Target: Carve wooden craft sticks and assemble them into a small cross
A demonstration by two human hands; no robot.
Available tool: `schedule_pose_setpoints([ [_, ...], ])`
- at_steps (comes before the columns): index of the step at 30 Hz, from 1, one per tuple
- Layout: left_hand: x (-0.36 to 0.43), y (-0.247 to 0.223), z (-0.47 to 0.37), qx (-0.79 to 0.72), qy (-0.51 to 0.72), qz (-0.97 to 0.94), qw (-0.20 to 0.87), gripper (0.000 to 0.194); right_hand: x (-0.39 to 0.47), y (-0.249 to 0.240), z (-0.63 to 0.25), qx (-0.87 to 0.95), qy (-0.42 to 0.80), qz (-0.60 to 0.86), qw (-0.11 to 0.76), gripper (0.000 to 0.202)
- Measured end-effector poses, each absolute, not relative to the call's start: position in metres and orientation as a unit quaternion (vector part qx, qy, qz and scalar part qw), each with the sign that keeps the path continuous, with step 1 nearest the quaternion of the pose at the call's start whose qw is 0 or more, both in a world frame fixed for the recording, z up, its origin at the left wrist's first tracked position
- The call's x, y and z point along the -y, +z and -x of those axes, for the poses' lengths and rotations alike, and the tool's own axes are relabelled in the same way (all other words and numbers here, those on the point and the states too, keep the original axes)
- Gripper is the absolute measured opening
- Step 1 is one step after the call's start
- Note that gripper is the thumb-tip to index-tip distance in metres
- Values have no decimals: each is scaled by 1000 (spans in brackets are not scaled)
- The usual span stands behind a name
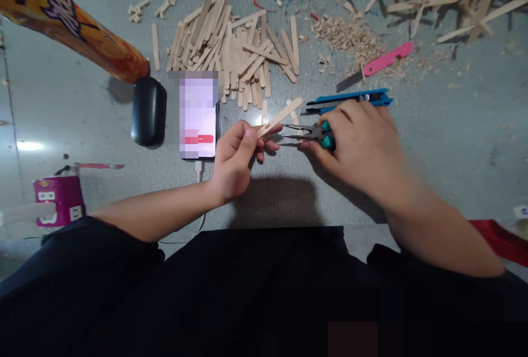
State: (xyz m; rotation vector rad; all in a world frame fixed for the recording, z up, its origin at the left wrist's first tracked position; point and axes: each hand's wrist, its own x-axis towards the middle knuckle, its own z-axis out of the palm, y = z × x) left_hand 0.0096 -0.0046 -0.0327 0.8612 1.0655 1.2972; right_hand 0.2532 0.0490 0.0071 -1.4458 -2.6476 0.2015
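Pinched between thumb and fingers of my left hand [239, 153] is a wooden craft stick [284, 115], tilted up to the right, with a small dark slot or notch near my thumb. My right hand [363, 142] is closed over the teal handles of needle-nose pliers [313, 132]. Their jaws point left toward the stick and stand slightly apart, not touching it. The palm hides most of the handles. Just above the right hand lies a blue utility knife [350, 99]. Another craft stick [293, 115] lies on the table behind the held one.
A pile of craft sticks [243, 43] lies beyond a phone [198, 115] with a cable. Wood shavings [350, 35] and a pink-handled knife [388, 60] are farther right, below assembled stick pieces [424, 2]. At left are an orange canister [82, 27], a black case [148, 112] and a purple socket block [60, 197].
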Motion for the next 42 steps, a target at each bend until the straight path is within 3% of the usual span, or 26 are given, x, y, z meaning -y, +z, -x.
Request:
schedule_pose_setpoints([
  [7,5,-33,-11,-475,588,-368,542,46,-51,7,-254,867,44,497,5,44],
  [11,5,-31,-11,-469,576,-393,543,45,-50,3,-257,862,51,505,21,48],
  [19,5,-29,-13,-486,568,-419,516,45,-56,7,-257,857,65,509,58,34],
  [23,5,-34,-13,-475,577,-419,516,41,-54,6,-244,901,42,421,98,36],
  [30,8,-35,-15,-432,596,-446,508,35,-68,-11,-204,962,-33,271,22,31],
  [37,8,-33,-14,-417,617,-436,505,41,-80,6,-178,975,5,222,-12,41],
  [42,7,-32,-14,-416,627,-427,502,45,-77,-8,-180,981,-20,193,3,35],
])
